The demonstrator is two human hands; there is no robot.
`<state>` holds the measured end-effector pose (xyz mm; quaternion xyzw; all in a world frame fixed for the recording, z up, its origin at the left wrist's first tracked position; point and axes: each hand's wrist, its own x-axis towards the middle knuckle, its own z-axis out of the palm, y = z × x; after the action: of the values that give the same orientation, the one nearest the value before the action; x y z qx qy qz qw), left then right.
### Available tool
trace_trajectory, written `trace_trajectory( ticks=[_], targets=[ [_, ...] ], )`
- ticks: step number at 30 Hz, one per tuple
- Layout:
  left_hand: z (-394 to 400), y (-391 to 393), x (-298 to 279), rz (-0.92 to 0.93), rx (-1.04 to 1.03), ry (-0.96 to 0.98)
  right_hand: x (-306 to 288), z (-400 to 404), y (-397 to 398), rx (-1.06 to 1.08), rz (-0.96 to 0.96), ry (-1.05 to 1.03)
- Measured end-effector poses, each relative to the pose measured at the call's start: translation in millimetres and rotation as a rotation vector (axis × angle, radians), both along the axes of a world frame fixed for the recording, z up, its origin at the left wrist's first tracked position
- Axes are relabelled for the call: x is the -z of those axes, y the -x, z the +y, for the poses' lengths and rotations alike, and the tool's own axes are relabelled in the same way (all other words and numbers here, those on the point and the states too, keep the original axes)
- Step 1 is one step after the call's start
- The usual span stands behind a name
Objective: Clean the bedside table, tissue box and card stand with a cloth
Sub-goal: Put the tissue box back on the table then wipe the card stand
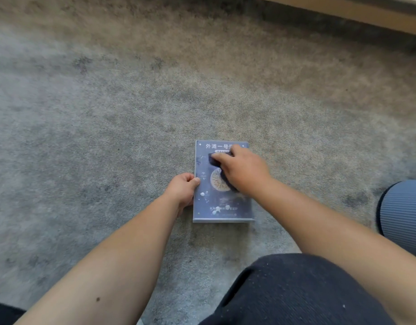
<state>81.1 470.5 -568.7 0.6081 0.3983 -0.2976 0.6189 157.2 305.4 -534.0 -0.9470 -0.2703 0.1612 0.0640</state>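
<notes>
Knee (pixel 296 289) foremost; left hand (pixel 182 191) clamps card stand (pixel 222 207), long axis away; right hand (pixel 242 170) presses cloth (pixel 214 160) on its far end.

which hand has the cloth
The right hand: it presses the dark cloth on the card stand; the left hand only grips the stand's left edge.

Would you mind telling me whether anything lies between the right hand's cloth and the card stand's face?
Nothing visible does. The right hand presses the dark cloth straight onto the card stand, which lies flat on the carpet; the left hand only holds its left edge.
</notes>
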Motion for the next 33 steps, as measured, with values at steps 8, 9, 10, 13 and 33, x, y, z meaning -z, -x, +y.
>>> trace_trajectory(
  ticks=[8, 9, 10, 13, 33],
  targets=[
    [5, 0, 2, 0.033, -0.005, 0.053, 19, -28, 29, -0.131, 0.023, 0.094],
    [5, -1, 1, 0.038, -0.005, 0.050, 18, -45, 27, -0.107, 0.020, 0.122],
    [5, -1, 0, 0.041, -0.005, 0.050, 16, -59, 24, -0.082, 0.020, 0.156],
    [5, -1, -2, 0.047, -0.011, 0.070, 7, -83, 14, 0.019, -0.004, 0.204],
    [5, -3, 1, 0.029, -0.017, 0.064, 4, -39, 59, -0.193, 0.053, 0.192]
  ],
)
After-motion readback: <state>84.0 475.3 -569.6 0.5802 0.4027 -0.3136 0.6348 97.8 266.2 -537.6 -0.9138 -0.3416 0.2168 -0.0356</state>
